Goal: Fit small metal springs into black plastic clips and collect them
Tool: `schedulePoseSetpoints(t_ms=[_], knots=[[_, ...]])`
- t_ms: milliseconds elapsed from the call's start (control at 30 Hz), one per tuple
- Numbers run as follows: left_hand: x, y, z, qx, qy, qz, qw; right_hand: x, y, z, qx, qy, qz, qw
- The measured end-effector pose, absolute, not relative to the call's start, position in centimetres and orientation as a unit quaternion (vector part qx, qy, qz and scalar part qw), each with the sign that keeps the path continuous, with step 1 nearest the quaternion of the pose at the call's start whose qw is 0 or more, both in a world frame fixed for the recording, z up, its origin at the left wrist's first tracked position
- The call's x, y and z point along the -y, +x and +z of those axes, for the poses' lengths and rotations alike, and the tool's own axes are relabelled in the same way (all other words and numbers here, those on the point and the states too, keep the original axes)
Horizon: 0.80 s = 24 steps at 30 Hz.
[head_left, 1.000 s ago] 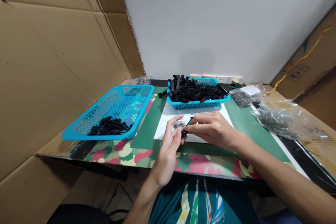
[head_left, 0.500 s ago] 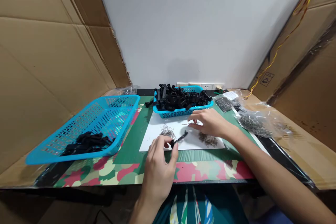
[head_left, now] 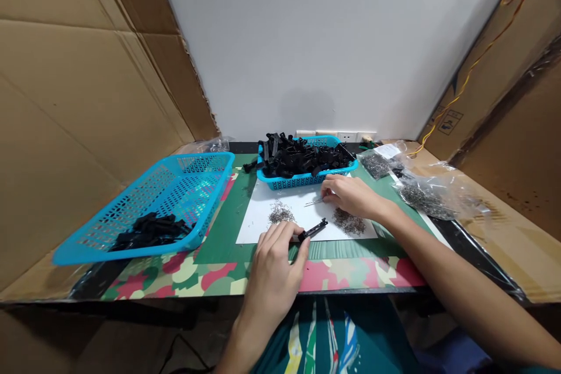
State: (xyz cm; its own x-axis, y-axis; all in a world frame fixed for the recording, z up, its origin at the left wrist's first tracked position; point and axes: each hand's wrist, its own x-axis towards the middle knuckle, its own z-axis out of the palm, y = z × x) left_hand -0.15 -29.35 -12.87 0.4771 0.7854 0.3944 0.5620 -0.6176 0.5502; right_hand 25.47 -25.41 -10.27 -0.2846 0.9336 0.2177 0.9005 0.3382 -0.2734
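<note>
My left hand [head_left: 280, 251] pinches one end of a slim black plastic part [head_left: 315, 228] between thumb and fingertips, low over the white sheet [head_left: 302, 196]. The part's free end points right and away from me. My right hand [head_left: 348, 194] is closed on thin metal tweezers [head_left: 312, 203], whose tips point left above the paper. Its fingertips are partly hidden. A pile of tiny metal pieces [head_left: 280, 212] lies just beyond my left hand. Another pile, of brownish small metal pieces [head_left: 348, 222], sits under and in front of my right wrist.
A blue basket [head_left: 307, 181] heaped with black plastic parts [head_left: 302, 155] stands at the back. To the left, a larger blue basket [head_left: 144, 198] holds several black parts [head_left: 153, 231]. Clear bags of metal pieces [head_left: 425, 198] lie at right. Cardboard walls [head_left: 56, 99] flank the table.
The black part has shifted right and turned, showing its slotted side. My right hand has moved slightly right, and the tweezers show more clearly. The whole view has shifted slightly.
</note>
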Motion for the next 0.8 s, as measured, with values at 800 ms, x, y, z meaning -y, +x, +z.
schedulePoseSetpoints(t_ms=[800], knots=[[29.2,0.0,-12.9,-0.411,0.824,0.335,0.203,27.8,20.9,-8.8,0.723,-0.394,0.435,0.364]])
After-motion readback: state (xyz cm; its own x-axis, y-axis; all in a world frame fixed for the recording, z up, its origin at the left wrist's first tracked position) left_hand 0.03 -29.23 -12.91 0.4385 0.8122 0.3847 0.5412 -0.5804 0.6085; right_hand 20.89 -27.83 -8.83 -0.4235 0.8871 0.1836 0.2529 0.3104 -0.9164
